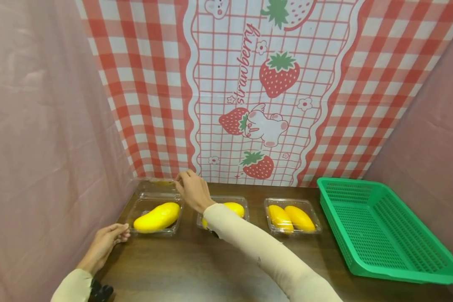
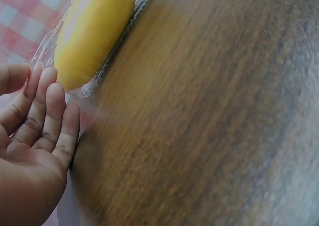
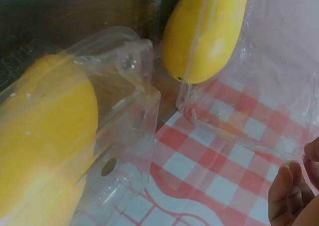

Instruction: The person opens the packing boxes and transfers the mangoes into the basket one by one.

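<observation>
A clear plastic clamshell box (image 1: 136, 206) stands at the left of the table with its lid (image 1: 145, 189) raised at the back. One yellow mango (image 1: 157, 217) lies inside it. My left hand (image 1: 102, 246) pinches the box's front left corner between thumb and forefinger, the other fingers stretched out below, as the left wrist view shows. At the back, my right hand (image 1: 194, 191) pinches the right corner of the raised lid; in the right wrist view its fingertips (image 3: 283, 181) meet at the lid's edge.
Right of this box stands a closed clear box holding yellow mangoes (image 1: 235, 208), partly hidden by my right forearm. Farther right is another closed box (image 1: 311, 204) with two mangoes (image 1: 300, 218). A green plastic basket (image 1: 407, 274) stands at the right; a checked cloth (image 1: 151, 105) hangs behind.
</observation>
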Demonstrator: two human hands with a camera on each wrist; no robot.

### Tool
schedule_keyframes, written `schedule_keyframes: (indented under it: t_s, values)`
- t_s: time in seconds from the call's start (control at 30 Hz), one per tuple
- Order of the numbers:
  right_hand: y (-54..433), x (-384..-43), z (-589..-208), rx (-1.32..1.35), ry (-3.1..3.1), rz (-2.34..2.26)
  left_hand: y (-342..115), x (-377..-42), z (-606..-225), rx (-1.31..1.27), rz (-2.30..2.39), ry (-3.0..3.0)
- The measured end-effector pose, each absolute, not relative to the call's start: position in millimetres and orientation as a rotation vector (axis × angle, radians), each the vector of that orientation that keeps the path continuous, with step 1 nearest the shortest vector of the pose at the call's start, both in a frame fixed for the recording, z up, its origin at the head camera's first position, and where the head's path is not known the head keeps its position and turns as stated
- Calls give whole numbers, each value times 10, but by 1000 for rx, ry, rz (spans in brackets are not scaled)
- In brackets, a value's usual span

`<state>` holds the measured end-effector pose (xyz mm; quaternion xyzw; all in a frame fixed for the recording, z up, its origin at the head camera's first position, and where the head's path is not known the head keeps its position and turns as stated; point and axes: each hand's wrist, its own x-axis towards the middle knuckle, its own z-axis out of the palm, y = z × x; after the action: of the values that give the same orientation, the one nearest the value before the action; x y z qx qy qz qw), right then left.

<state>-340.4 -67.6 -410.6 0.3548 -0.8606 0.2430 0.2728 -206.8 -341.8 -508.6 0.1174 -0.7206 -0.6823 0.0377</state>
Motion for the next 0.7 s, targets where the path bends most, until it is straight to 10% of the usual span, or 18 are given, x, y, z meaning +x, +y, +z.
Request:
schedule_keyframes:
  t_s: [0.7]
  values:
    - [-798, -3690, -4150, 605, -2443, 995, -3397, -2022, -5048, 386, -2016, -2284]
